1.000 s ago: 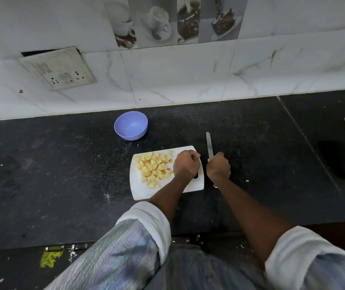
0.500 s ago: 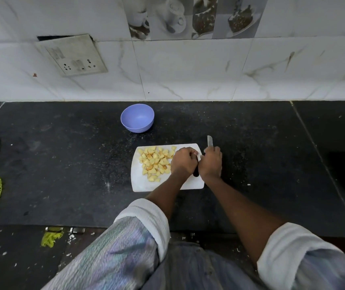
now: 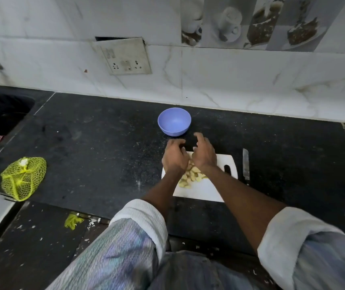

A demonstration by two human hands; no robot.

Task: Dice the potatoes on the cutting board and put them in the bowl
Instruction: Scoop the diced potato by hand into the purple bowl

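Nearest the camera are two rolled-up sleeves point(image 3: 140, 218), one on each forearm, both reaching away toward twelve o'clock over the black tabletop point(image 3: 96, 155). One white cutting board point(image 3: 207, 189) lies flat on it, with a dark handle slot at its three o'clock end. On the board sits one loose heap of pale yellow potato pieces point(image 3: 190, 176); they overlap and the hands cover part of them, so their number cannot be told.

The left hand point(image 3: 174, 156) and the right hand point(image 3: 204, 152) hover side by side over the far half of the board, backs up, fingers loosely curled and a little spread, cupped toward each other. Neither plainly grips anything, though whether pieces lie under the palms cannot be told.

One knife point(image 3: 246, 166) lies on the tabletop just beside the board at three o'clock, blade pointing to twelve. One yellow net bag point(image 3: 22, 178) lies well apart at nine o'clock.

Just beyond the fingertips at twelve o'clock stands one lilac bowl point(image 3: 174, 121), upright, nothing visible inside.

On the tiled wall behind hangs one tilted socket plate point(image 3: 125, 56). No writing can be read anywhere.
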